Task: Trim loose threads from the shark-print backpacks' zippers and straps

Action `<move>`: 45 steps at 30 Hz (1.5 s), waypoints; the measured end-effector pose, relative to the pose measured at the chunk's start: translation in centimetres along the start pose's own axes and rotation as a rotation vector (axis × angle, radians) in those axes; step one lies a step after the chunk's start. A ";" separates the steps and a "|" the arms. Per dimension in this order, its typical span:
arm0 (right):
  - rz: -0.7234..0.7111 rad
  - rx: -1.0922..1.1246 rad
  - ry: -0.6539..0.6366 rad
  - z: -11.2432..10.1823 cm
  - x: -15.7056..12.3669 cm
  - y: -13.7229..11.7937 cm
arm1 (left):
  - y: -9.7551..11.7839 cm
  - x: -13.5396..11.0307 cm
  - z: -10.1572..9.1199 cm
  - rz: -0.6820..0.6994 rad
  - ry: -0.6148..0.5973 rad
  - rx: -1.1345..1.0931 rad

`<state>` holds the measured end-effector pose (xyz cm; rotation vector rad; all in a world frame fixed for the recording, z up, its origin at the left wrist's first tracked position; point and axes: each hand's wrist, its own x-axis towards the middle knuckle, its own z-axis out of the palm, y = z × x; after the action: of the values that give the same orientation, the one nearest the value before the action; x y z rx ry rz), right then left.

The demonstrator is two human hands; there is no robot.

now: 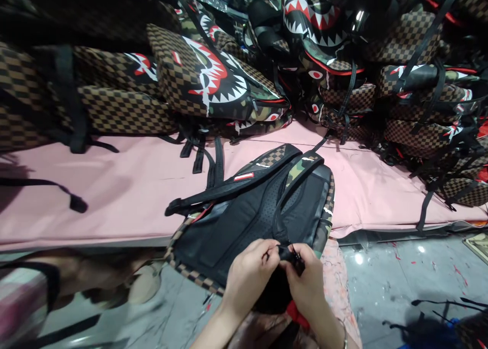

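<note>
A backpack (244, 227) lies with its black padded back panel upward, its near part reaching past the edge of the pink-covered table. Brown checkered and camouflage cloth shows along its sides. Close to its near right side, my left hand (253, 270) pinches the black shoulder strap's end (282, 252). My right hand (307, 278) grips the same strap end from the other side, thumb and fingers pressed together. Both hands are closed, a short gap apart. The small black part between the fingertips is partly hidden, perhaps a buckle.
Stacked checkered backpacks with shark-mouth prints (213, 79) line the back of the pink table (125, 186). More backpacks (415, 130) are piled at the right, straps hanging down. A person's arm (102, 278) is at the lower left. Scraps lie on the shiny floor (385, 283).
</note>
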<state>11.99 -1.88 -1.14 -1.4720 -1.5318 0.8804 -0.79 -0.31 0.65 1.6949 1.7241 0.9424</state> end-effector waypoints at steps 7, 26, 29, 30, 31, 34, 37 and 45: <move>0.038 0.166 -0.010 -1.2 0.5 -1.2 | 0.5 0.0 -1.9 -0.497 -0.333 -0.970; -0.037 0.108 0.186 -2.3 0.3 -1.0 | 0.6 -0.5 -2.0 -0.796 -0.448 -1.705; -0.175 0.048 0.129 -2.6 0.6 -1.2 | 0.7 -0.6 -1.8 -0.715 -0.429 -1.600; -0.229 0.030 0.104 -2.7 0.8 -1.4 | 0.8 -0.6 -1.8 -0.691 -0.428 -1.575; -0.282 0.015 0.080 -2.6 1.0 -1.5 | 0.9 -0.7 -1.8 -0.671 -0.431 -1.555; -0.416 -0.036 0.047 -2.5 1.4 -1.8 | 1.2 -0.8 -1.8 -0.624 -0.420 -1.484; -0.514 -0.149 0.066 -2.4 1.7 -2.0 | 1.5 -0.9 -1.8 -0.594 -0.384 -1.366; -0.289 -0.197 -0.106 -2.3 3.0 -3.1 | 0.9 -1.0 -1.3 -0.487 -0.389 -1.107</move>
<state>12.75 0.74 2.89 -1.3090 -1.8991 0.6598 -1.17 -1.47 2.04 0.6244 0.9397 0.9582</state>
